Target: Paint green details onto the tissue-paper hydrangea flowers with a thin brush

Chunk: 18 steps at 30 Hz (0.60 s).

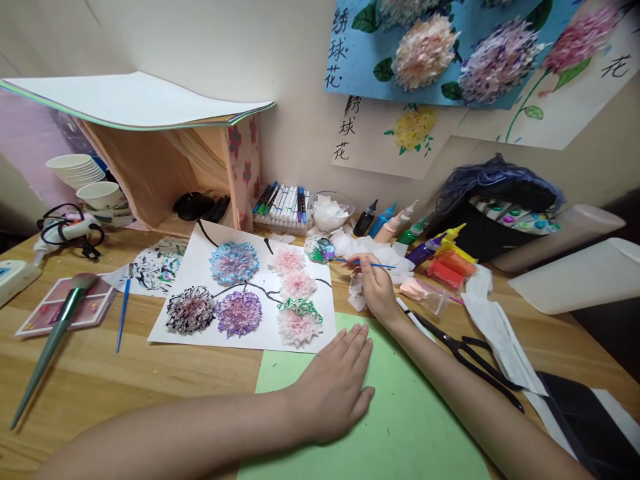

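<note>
My left hand lies flat, fingers together, on a green paper sheet at the table's front. Farther back, my right hand pinches a thin blue paintbrush; the brush reaches left toward a small clear paint palette with green and purple paint. Left of the hands sits a white sheet bearing several tissue flowers in blue, purple, pink and black along a drawn black branch.
Paint bottles, a marker tray, a tissue bowl and a wooden shelf line the wall. Black scissors lie right of my right arm. A large brush, blue brush, glue gun sit left.
</note>
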{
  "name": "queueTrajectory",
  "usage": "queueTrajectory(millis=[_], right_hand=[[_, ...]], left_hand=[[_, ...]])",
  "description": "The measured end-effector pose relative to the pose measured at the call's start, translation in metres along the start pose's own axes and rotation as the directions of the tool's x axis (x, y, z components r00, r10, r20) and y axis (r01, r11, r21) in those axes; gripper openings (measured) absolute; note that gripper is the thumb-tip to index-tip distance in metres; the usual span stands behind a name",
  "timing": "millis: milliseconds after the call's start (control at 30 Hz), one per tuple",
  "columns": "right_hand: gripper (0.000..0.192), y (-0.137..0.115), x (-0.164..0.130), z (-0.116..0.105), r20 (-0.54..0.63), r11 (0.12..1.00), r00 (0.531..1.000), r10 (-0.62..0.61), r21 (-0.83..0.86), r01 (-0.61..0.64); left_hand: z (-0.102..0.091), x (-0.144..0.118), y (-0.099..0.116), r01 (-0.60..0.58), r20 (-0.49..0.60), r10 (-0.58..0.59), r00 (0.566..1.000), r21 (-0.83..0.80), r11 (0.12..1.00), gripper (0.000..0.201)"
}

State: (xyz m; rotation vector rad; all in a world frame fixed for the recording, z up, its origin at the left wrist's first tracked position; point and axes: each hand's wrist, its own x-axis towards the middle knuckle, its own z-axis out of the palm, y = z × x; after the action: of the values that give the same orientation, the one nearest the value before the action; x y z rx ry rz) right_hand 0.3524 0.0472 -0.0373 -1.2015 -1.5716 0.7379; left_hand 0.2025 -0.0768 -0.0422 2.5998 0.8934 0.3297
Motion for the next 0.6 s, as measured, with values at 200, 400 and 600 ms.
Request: queueTrajectory(millis=[200,400,600], right_hand=[[0.039,-0.0003,0.0006,0.0,0.014,1.0,1.0,-0.012,0.006,0.012],[0.038,-0.0027,0.0009,-0.0009,0.004,1.0,1.0,-0.013,0.007,0.013],[0.03,-0.0019,-0.0005,-0.0025,0.016,1.0,1.0,-0.01,-0.015,0.011]], left_hand=[[-0.0004,0.0007,0.0004,0.004,0.001,-0.004,1.0,-0.004,1.0,0.059],[-0.0018,0.0007,0.0013,0.004,0.003,-0.004,1.0,-0.004,1.0,0.059],[-0.0031,0.001,0.001,0.012,0.018,-0.012,1.0,-0.024,1.0,0.059]])
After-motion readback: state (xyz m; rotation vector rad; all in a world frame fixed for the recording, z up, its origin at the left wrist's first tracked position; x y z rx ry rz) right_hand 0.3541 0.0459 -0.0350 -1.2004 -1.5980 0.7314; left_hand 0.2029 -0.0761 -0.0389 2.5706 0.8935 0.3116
